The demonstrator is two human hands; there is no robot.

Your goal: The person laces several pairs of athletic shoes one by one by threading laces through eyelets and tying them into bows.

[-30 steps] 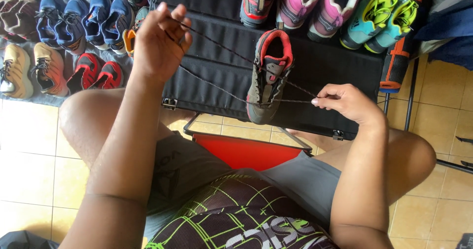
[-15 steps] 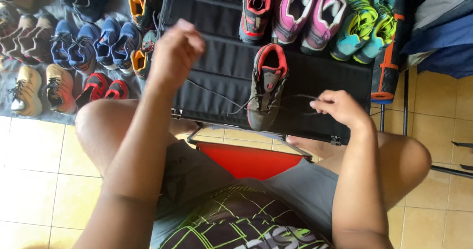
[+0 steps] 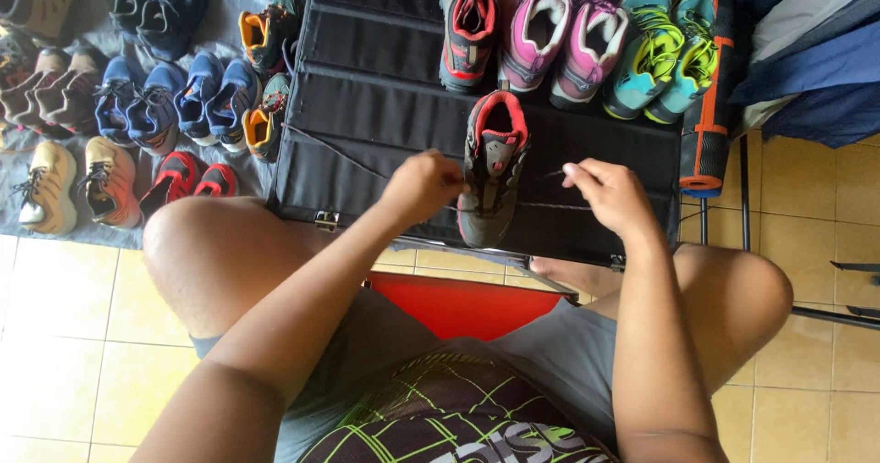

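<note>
Since half a second ago the left hand has dropped from high above the black folding table to the grey shoe, and it now sits at the shoe's nine o'clock side, touching it, fingers pinched on a lace end that trails off toward ten o'clock. At the shoe's three o'clock, just beside it, the right hand pinches the other lace end. Lacing looks partly done, judging by the two free ends; no knot or bow shows, so tightening and tying seem left. That shoe stands toe toward the person near the table's front edge, directly between both hands. Finished-looking pairs line the table's far edge at twelve o'clock, with more on a grey cloth at ten o'clock.
</note>
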